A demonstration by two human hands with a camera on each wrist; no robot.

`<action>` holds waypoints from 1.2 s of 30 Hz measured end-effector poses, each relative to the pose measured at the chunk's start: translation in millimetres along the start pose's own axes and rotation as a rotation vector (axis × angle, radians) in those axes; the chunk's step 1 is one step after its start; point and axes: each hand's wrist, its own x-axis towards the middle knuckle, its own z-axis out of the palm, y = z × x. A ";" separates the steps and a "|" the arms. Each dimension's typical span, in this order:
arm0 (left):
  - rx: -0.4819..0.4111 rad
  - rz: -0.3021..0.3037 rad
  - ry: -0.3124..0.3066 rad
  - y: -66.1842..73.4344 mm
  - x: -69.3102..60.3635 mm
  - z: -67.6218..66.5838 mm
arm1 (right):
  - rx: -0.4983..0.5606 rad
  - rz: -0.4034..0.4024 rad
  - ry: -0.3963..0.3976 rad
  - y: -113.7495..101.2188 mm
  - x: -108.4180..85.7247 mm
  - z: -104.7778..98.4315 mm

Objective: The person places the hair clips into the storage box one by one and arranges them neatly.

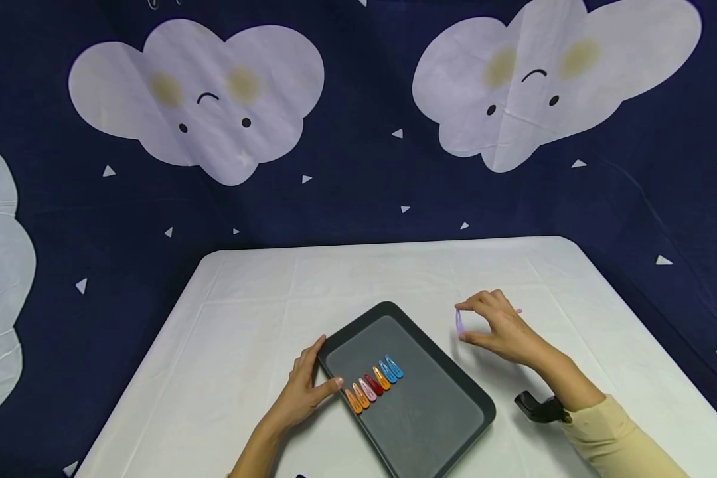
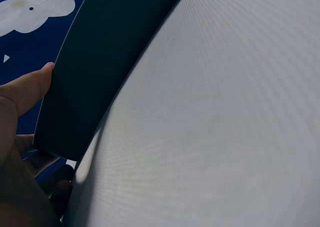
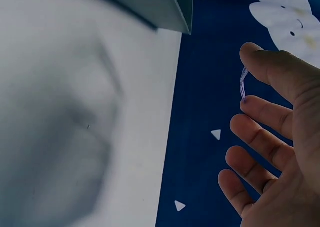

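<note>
My right hand (image 1: 502,328) pinches a purple snap hair clip (image 1: 459,322) by its ends between thumb and forefinger, above the table right of the tray. In the right wrist view the clip (image 3: 243,84) shows as a thin edge, the other fingers held apart from it. My left hand (image 1: 301,385) grips the left rim of a dark grey tray (image 1: 436,438), thumb over the rim and fingers along the outside. A slanted row of several snap hair clips lies in the tray: orange clips (image 1: 353,401), a pink clip (image 1: 367,390), a red clip (image 1: 374,384) and blue clips (image 1: 394,366).
A white cloth covers the table (image 1: 263,318). Behind it hangs a dark blue curtain (image 1: 358,199) with clouds and small triangles. A small pink thing (image 1: 518,311) shows just behind the right hand. A black wrist camera (image 1: 538,407) sits on the right wrist.
</note>
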 end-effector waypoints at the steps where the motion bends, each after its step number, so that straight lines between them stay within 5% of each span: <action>1: 0.000 -0.001 0.000 -0.3 -0.2 0.1 | 0.000 -0.006 -0.001 -1.4 0.5 0.2; 36: -0.010 -0.010 0.000 -1.1 -0.8 1.1 | 0.078 -0.147 -0.028 -37.0 16.4 16.6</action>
